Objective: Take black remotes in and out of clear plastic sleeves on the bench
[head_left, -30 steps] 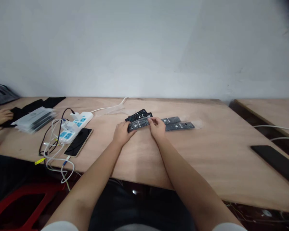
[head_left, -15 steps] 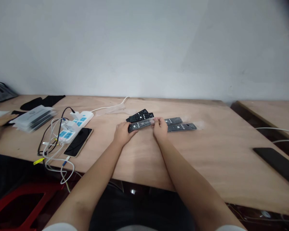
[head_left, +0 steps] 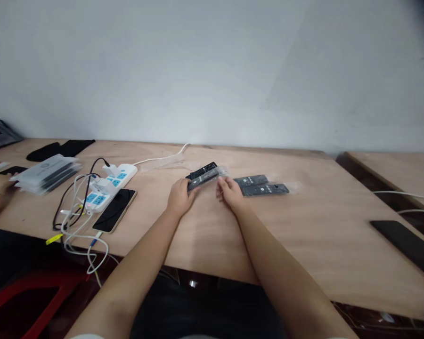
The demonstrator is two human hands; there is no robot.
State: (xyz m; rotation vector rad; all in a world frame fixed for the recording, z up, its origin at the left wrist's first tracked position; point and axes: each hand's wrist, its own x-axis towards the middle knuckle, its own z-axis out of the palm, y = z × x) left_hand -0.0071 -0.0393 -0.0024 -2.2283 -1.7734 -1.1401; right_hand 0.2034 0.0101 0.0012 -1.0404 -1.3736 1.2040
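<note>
My left hand (head_left: 180,197) is closed around the near end of a black remote control (head_left: 203,179) in a clear plastic sleeve. The sleeve's loose end (head_left: 223,170) sticks out past the remote, tilted up to the right. Just below that end is my right hand (head_left: 230,193), its fingers loosely curled and slightly apart, with nothing visible in them; contact with the plastic is unclear. Behind the held remote lies another dark remote (head_left: 208,167), partly covered. Right of my right hand lie two sleeved remotes, a rear one (head_left: 252,180) and a front one (head_left: 266,189).
To the left are a white power strip (head_left: 123,176) with tangled cables, a phone (head_left: 115,210) and a stack of plastic-wrapped packs (head_left: 47,172). A co-worker's hand (head_left: 0,186) is at the far left. A dark flat object (head_left: 404,245) lies at right.
The held remote has swung up at its right end. My right hand has moved slightly left and down, its fingers loosening from the sleeve's end.
</note>
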